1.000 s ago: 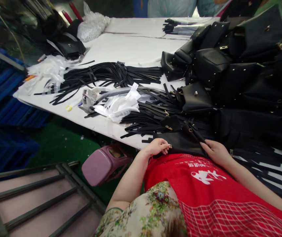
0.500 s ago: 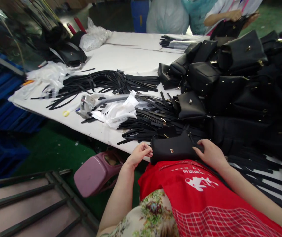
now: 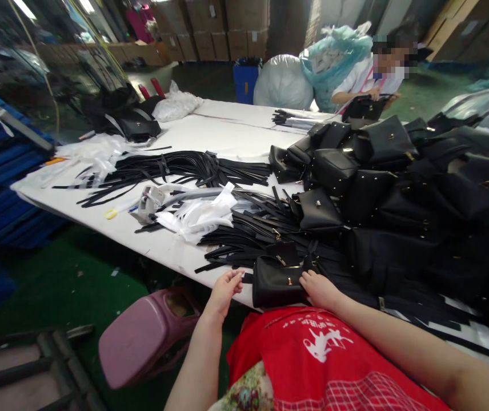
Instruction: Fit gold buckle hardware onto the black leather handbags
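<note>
A small black handbag (image 3: 275, 283) with a gold clasp stands at the near edge of the white table (image 3: 227, 128), just above my red apron. My right hand (image 3: 319, 288) grips the bag's right end, fingers curled against it. At the bag's left end is my left hand (image 3: 225, 288), its fingers stretched out and apart, the tips at the bag's side and a loose black strap. Behind the bag lies a heap of black straps (image 3: 248, 231).
A large pile of black handbags (image 3: 399, 182) fills the table's right side. More straps (image 3: 176, 168), white plastic wrappers (image 3: 201, 211) and a yellow ring (image 3: 110, 214) lie to the left. A purple stool (image 3: 141, 337) stands below the edge. A co-worker (image 3: 373, 74) holds a bag at the far end.
My head has tilted up, so the far end of the room now shows. The handbag now stands narrower between my hands, which have moved closer together; my right hand slid left.
</note>
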A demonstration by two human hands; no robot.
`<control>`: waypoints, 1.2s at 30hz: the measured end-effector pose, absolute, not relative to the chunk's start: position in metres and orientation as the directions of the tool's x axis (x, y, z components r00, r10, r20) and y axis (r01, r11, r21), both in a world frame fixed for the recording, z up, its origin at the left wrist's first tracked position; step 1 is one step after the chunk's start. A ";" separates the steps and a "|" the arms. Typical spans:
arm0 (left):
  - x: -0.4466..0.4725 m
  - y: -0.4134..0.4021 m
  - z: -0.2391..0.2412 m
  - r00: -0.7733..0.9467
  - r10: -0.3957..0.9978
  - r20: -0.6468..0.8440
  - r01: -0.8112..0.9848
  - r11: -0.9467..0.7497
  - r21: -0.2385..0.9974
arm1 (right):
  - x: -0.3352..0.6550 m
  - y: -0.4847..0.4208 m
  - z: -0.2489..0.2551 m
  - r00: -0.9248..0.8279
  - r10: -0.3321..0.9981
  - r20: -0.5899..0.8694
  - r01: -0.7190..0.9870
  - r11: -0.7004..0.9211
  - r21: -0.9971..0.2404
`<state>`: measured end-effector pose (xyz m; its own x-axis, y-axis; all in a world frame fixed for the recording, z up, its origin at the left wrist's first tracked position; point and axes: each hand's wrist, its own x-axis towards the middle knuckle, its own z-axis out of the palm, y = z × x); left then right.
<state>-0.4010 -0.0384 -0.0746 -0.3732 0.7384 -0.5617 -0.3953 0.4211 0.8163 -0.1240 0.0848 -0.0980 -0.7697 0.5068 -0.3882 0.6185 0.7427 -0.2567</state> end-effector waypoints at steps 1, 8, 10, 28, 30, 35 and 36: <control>-0.401 -0.040 -0.072 -0.378 0.732 -0.567 -0.411 0.416 0.811 | -0.125 0.086 -0.096 -0.768 0.499 -0.401 0.620 0.736 -0.271; -0.406 -0.041 -0.024 -0.410 0.722 -0.557 -0.459 0.364 0.810 | -0.116 0.146 -0.018 -0.740 0.497 -0.453 0.673 0.548 -0.497; -0.400 -0.037 -0.006 -0.404 0.771 -0.492 -0.434 0.312 0.845 | -0.104 0.162 0.021 -0.722 0.447 -0.528 0.662 0.225 -0.715; -0.275 -0.002 0.092 0.395 0.919 0.013 0.326 -0.153 0.933 | -0.098 0.066 0.035 -0.532 0.566 -0.630 0.126 -0.683 -0.719; -0.276 0.000 0.094 0.410 0.912 0.008 0.363 -0.172 0.916 | -0.097 0.066 0.036 -0.528 0.567 -0.632 0.128 -0.683 -0.719; -0.274 0.001 0.102 0.476 0.879 0.035 0.430 -0.267 0.863 | -0.099 0.067 0.031 -0.523 0.582 -0.623 0.133 -0.666 -0.734; -0.273 0.002 0.103 0.489 0.871 0.035 0.443 -0.284 0.850 | -0.100 0.067 0.029 -0.522 0.583 -0.623 0.129 -0.667 -0.733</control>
